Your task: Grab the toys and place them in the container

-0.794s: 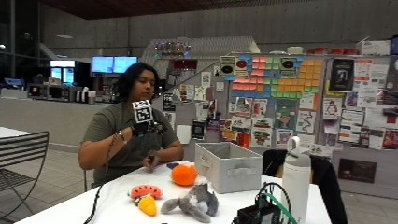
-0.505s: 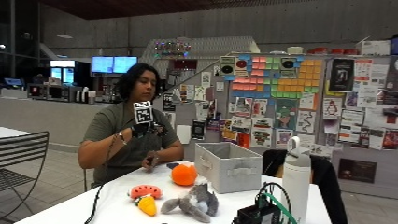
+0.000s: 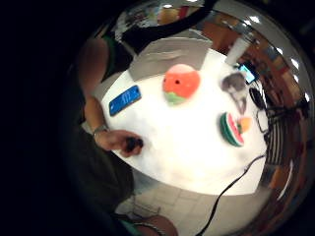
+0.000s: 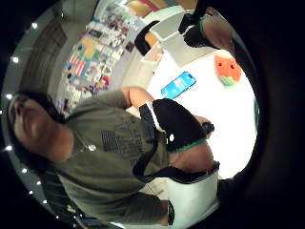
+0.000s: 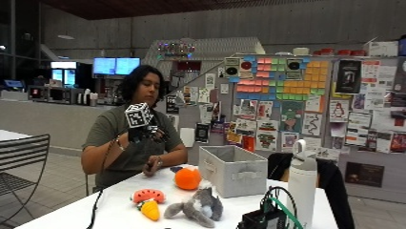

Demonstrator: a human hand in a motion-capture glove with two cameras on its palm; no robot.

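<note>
Sitting at the white table point(image 5: 114, 210), the person holds the gloved right hand point(image 5: 145, 134) raised in front of the chest, well above the toys; whether its fingers are apart or together cannot be told. The orange ball toy point(image 5: 187, 178) lies just beside the grey container point(image 5: 233, 170), round, with no clear long axis. The watermelon slice toy point(image 5: 147, 195) touches the small carrot toy point(image 5: 151, 210), whose long axis runs toward the table's front edge. The grey plush animal point(image 5: 195, 209) lies flat nearby. A blue phone point(image 3: 124, 100) rests by the bare left hand point(image 3: 118, 142), which grips a small dark object. A white bottle point(image 5: 302, 183) stands beside the container. Since the earlier frames, the raised hand has stayed almost where it was.
</note>
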